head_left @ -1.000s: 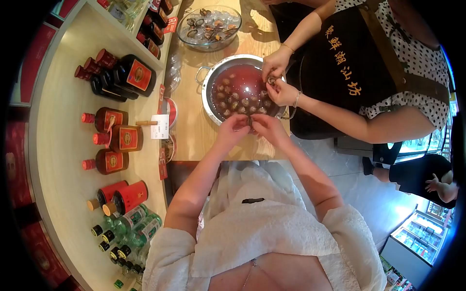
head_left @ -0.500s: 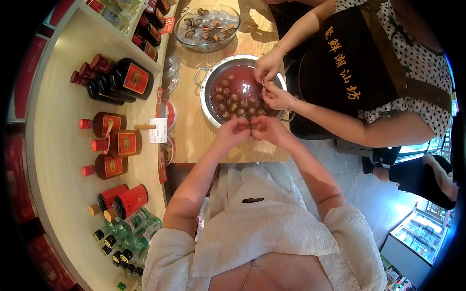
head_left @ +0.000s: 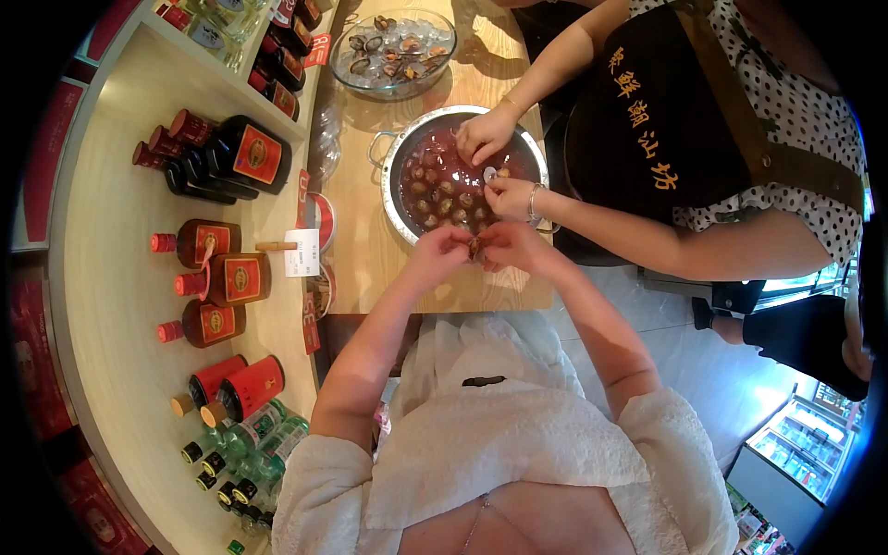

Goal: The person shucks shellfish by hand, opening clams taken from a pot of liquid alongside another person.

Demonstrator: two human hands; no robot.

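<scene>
Hands (head_left: 516,248) pinch what seems a clam (head_left: 476,248) at the basin (head_left: 388,180), which co-worker's hands (head_left: 488,135) also crowd, glass bowl (head_left: 393,92) beyond.

I have my left forearm (head_left: 375,333) and right forearm (head_left: 599,314) angled inward toward the basin (head_left: 389,185), elbows bent. Left hand (head_left: 441,252) and right hand (head_left: 518,248) meet at its near rim, fingers curled, thumbs and fingertips pinching.

Your worktop (head_left: 361,268) was smooth, low-sheen wood; the basin (head_left: 390,180) shiny metal, the shells (head_left: 447,187) in it wet and glossy; the bowl (head_left: 393,92) clear, glossy glass. Your top (head_left: 518,425) looked rough, matt cloth; the nearby apron (head_left: 638,139), matt cloth.
</scene>
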